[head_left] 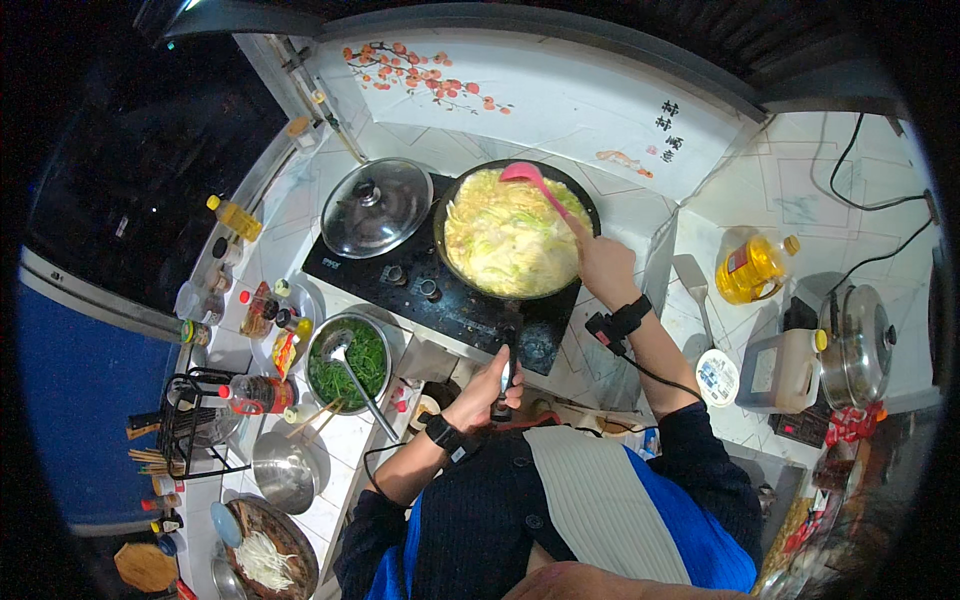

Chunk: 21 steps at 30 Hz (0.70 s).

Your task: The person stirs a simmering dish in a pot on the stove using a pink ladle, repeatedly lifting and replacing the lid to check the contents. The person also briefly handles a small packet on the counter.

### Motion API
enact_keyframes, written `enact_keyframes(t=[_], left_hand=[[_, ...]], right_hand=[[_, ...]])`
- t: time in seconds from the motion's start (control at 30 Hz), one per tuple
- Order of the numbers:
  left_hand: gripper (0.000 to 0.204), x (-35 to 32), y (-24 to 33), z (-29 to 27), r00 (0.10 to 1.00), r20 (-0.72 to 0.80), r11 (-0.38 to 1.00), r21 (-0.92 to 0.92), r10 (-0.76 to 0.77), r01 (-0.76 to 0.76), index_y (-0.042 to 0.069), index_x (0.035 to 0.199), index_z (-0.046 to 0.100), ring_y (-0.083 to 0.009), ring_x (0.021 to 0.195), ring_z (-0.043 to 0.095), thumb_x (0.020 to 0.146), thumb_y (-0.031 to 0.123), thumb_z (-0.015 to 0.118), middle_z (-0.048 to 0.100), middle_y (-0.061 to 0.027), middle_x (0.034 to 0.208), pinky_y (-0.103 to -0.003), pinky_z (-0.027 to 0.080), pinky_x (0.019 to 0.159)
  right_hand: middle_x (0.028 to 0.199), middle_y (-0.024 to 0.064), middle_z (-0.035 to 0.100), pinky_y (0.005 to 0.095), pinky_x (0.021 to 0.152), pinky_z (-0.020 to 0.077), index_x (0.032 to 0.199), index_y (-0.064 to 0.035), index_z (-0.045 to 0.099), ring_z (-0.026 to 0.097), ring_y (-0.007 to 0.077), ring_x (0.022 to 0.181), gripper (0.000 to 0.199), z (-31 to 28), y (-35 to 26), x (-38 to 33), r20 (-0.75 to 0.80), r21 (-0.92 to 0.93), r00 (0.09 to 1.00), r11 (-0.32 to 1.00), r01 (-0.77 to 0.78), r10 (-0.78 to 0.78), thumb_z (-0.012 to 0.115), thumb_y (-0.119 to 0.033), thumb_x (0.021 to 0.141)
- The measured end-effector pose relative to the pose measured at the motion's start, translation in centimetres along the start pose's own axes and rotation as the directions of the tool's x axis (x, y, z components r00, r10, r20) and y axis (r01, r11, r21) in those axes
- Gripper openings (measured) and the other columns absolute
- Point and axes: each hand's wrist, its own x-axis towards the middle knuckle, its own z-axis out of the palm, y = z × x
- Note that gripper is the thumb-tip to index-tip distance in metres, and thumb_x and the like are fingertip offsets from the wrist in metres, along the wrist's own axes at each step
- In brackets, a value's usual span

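Observation:
A black frying pan [458, 186] full of pale yellow-green chopped vegetables [505, 240] sits on the right burner of a black stove [400, 275]. My left hand [490, 385] grips the pan's handle at the stove's near edge. My right hand [600, 262] holds a pink spatula [530, 182], whose head rests in the food at the pan's far side. Both wrists wear black bands with cables.
A glass-lidded pot [375, 205] sits on the left burner. A steel bowl of green vegetables [350, 365] with a ladle stands near left, among sauce bottles [262, 310]. An oil bottle [750, 268], a jug [785, 370] and a steel pot [858, 345] stand at right.

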Motion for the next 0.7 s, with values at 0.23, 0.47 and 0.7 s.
enact_keyframes(t=[0.23, 0.47, 0.7], left_hand=[[0.042, 0.3, -0.2, -0.5, 0.999, -0.039, 0.999, 0.010, -0.036, 0.037, 0.008, 0.089, 0.044, -0.0095, 0.054, 0.035, 0.094, 0.048, 0.036, 0.041, 0.0002, 0.069, -0.023, 0.029, 0.046], [0.042, 0.3, -0.2, -0.7, 0.999, -0.031, 1.000, -0.001, -0.024, 0.024, 0.007, 0.091, 0.044, -0.0094, 0.053, 0.037, 0.093, 0.048, 0.039, 0.042, -0.0010, 0.069, -0.022, 0.031, 0.046], [0.044, 0.2, 0.0, -1.0, 0.998, 0.045, 0.999, 0.013, -0.039, 0.038, 0.007, 0.090, 0.046, -0.0105, 0.057, 0.040, 0.094, 0.049, 0.035, 0.044, -0.0008, 0.071, -0.025, 0.034, 0.049]], right_hand=[[0.063, 0.0148, 0.061, 0.0481, 0.049, 0.0447, 0.130, -0.0242, 0.041, 0.059, 0.0336, 0.055, 0.042, 3.7, 1.5, -2.5, 0.081, 0.057, 0.984, 0.985, -0.164, 0.159, 0.045, -0.024, 0.088], [0.060, 0.0162, 0.058, 0.0475, 0.049, 0.0436, 0.132, -0.0226, 0.038, 0.057, 0.0364, 0.053, 0.043, 2.5, 0.3, -4.6, 0.070, 0.191, 0.994, 0.976, -0.101, 0.089, 0.044, -0.025, 0.090], [0.061, 0.0152, 0.058, 0.0458, 0.047, 0.0417, 0.132, -0.0221, 0.039, 0.056, 0.0342, 0.054, 0.042, 0.3, -0.2, -5.7, -0.031, 0.273, 0.995, 0.959, -0.079, 0.090, 0.044, -0.021, 0.090]])
